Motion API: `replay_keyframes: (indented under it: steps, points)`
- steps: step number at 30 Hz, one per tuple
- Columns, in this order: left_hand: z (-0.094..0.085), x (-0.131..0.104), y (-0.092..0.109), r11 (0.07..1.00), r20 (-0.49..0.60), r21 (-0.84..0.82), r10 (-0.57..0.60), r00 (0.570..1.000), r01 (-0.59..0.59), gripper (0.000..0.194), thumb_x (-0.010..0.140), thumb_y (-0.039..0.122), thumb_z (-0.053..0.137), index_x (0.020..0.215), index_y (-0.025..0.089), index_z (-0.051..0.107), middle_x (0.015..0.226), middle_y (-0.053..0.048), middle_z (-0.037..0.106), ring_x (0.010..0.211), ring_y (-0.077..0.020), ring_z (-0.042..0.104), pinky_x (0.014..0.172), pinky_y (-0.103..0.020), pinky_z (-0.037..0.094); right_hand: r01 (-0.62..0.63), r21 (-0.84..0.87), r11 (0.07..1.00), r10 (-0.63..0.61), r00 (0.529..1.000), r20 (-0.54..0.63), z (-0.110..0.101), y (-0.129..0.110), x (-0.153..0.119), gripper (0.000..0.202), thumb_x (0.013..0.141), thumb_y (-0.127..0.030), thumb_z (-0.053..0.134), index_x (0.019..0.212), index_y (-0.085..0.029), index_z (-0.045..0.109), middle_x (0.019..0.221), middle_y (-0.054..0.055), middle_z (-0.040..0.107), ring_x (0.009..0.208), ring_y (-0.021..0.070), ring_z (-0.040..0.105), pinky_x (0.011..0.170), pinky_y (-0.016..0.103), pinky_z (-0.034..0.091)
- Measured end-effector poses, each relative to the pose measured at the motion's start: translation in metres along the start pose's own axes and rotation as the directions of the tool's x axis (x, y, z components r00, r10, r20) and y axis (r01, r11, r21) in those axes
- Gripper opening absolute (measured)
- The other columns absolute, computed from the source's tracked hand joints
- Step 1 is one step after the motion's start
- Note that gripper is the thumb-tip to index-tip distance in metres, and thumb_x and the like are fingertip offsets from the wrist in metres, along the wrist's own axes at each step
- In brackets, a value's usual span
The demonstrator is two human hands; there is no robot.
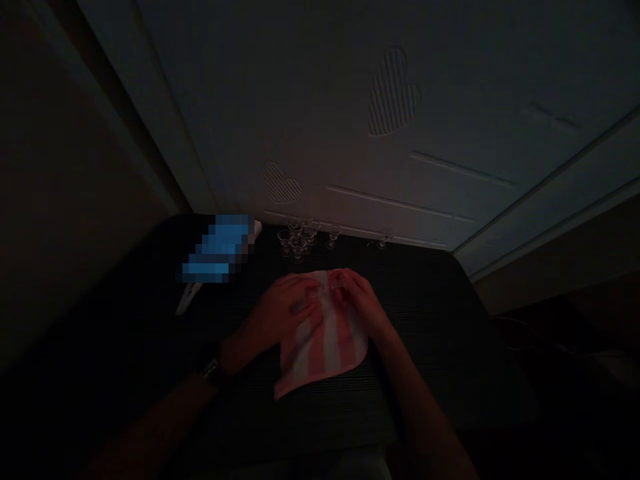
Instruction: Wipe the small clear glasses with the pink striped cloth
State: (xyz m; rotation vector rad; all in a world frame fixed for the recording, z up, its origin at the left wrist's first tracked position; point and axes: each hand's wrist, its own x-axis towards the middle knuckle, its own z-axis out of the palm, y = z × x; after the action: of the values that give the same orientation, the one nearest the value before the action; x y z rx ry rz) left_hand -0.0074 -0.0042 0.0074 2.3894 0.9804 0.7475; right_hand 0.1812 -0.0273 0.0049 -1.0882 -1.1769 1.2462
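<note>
In the dim light a pink-and-white striped cloth (327, 340) hangs or lies between my two hands over the dark table. At its upper edge is a small clear stemmed glass (330, 285), tilted on its side. My left hand (293, 303) is closed around the glass's left end, with cloth beside its fingers. On the other side my right hand (364, 303) grips the cloth near the glass's bowl. Its fingertips are partly hidden in the dark folds. A dark band (210, 368) circles my left wrist.
Several small stemmed glasses (299, 248) stand grouped at the table's back edge. One glass (331, 237) is just right of them, and another (383, 241) farther right. A blurred blue screen (215, 250) stands at left on the dark table (430, 320). Behind rises a pale panel (320, 100) with hearts.
</note>
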Motion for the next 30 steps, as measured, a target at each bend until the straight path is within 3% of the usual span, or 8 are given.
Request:
replay_keyframes:
  steps: [4,6,9,12,16,23,27,30]
  points:
    - [-0.005,0.002,0.002,0.999,-0.036,-0.007,-0.047,0.998,0.047,0.028,0.084,0.034,0.046,0.108,0.022,0.054,0.111,-0.003,0.057,0.105,-0.0199,0.05,0.095,-0.037,0.039,0.114,-0.367,0.923,-0.175,0.975,-0.137,-0.002,-0.002,0.0,0.017,0.085,-0.032,0.045,0.084,-0.021,0.059,0.081,0.0,0.055,0.075,0.013,0.049,0.068,0.023,0.037]
    - [-0.004,0.003,0.002,0.999,-0.049,-0.003,-0.048,0.998,0.048,0.027,0.083,0.033,0.048,0.106,0.022,0.054,0.107,-0.003,0.057,0.102,-0.0199,0.051,0.093,-0.036,0.04,0.146,-0.49,0.859,-0.238,0.963,-0.129,-0.003,-0.002,0.0,0.014,0.084,-0.028,0.046,0.088,-0.022,0.058,0.085,0.001,0.055,0.077,0.0143,0.048,0.07,0.025,0.036]
    - [-0.002,0.003,0.001,0.999,-0.046,0.008,-0.046,0.998,0.046,0.027,0.081,0.033,0.05,0.105,0.021,0.054,0.103,-0.004,0.057,0.099,-0.0198,0.051,0.09,-0.035,0.042,0.25,-0.62,0.743,-0.27,0.961,0.064,-0.001,-0.002,-0.003,0.019,0.081,-0.019,0.049,0.097,-0.023,0.057,0.095,0.003,0.053,0.087,0.0171,0.047,0.079,0.029,0.035]
    - [-0.001,0.003,0.003,0.999,-0.03,0.012,-0.048,0.998,0.048,0.029,0.082,0.034,0.05,0.108,0.02,0.052,0.103,-0.004,0.056,0.098,-0.0191,0.051,0.09,-0.034,0.041,0.343,-0.717,0.607,-0.205,0.939,0.276,0.005,0.001,-0.006,0.024,0.077,-0.015,0.052,0.1,-0.023,0.056,0.099,0.005,0.053,0.094,0.0198,0.046,0.085,0.034,0.032]
    - [-0.002,0.003,-0.002,0.999,-0.037,0.035,-0.02,0.999,0.021,0.031,0.083,0.033,0.048,0.112,0.021,0.049,0.108,-0.004,0.055,0.103,-0.0199,0.049,0.093,-0.035,0.038,0.327,-0.81,0.487,-0.182,0.945,0.272,0.007,0.007,-0.005,0.012,0.08,-0.017,0.049,0.09,-0.02,0.055,0.092,0.006,0.056,0.09,0.0205,0.048,0.082,0.034,0.029]
    - [0.001,0.005,-0.032,0.966,-0.044,0.242,-0.085,0.995,0.093,0.036,0.081,0.03,0.049,0.116,0.02,0.049,0.115,-0.008,0.053,0.108,-0.0253,0.044,0.092,-0.041,0.035,0.236,-0.736,0.635,-0.222,0.968,0.119,0.001,0.011,-0.001,0.014,0.079,-0.015,0.048,0.09,-0.022,0.053,0.08,0.001,0.059,0.071,0.016,0.052,0.07,0.028,0.033]
    - [0.001,0.002,-0.031,0.952,-0.052,0.274,-0.127,0.991,0.136,0.035,0.082,0.029,0.047,0.115,0.02,0.049,0.113,-0.007,0.053,0.105,-0.0245,0.046,0.088,-0.039,0.037,0.228,-0.652,0.723,-0.201,0.973,0.117,0.004,0.013,-0.001,0.009,0.079,-0.017,0.048,0.084,-0.022,0.053,0.078,0.0,0.059,0.066,0.0142,0.051,0.064,0.025,0.034]
    - [-0.002,0.002,-0.027,0.947,-0.074,0.272,-0.154,0.985,0.168,0.03,0.082,0.027,0.047,0.111,0.02,0.051,0.104,-0.007,0.055,0.098,-0.0233,0.049,0.084,-0.037,0.039,0.215,-0.685,0.696,-0.178,0.976,0.125,0.006,0.015,-0.001,0.006,0.078,-0.017,0.05,0.082,-0.021,0.052,0.073,0.0,0.058,0.066,0.0139,0.051,0.062,0.024,0.034]
